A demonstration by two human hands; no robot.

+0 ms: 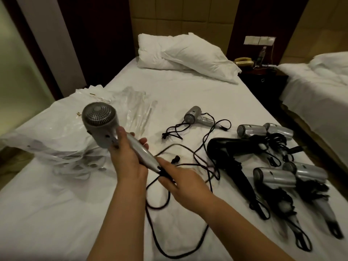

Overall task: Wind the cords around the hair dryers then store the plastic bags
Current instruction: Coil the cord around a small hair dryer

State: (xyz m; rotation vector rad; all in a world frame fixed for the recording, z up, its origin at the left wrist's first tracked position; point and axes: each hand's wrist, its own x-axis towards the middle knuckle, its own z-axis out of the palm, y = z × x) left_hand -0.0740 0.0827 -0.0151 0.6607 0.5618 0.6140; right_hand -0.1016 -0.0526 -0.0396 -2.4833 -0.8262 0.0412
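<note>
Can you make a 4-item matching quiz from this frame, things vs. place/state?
Things:
1. black hair dryer
2. pillows
3. plastic bags
4. silver hair dryer with its round grille facing the camera

Place/state:
A. heaped at the bed's left edge
B. held in the left hand
C. at the head of the bed
D. lying on the sheet, right of the hands

Pairs: 1-D, 2-C, 3-A, 4-B

two bare forearms are showing from the lower edge up to the hands, with no sleeve reaching either wrist. the left hand [128, 162] and the right hand [180, 182] are wearing no gloves, rings, watch or bands. the nails that are showing on the left thumb and fingertips are looking short and unpainted.
</note>
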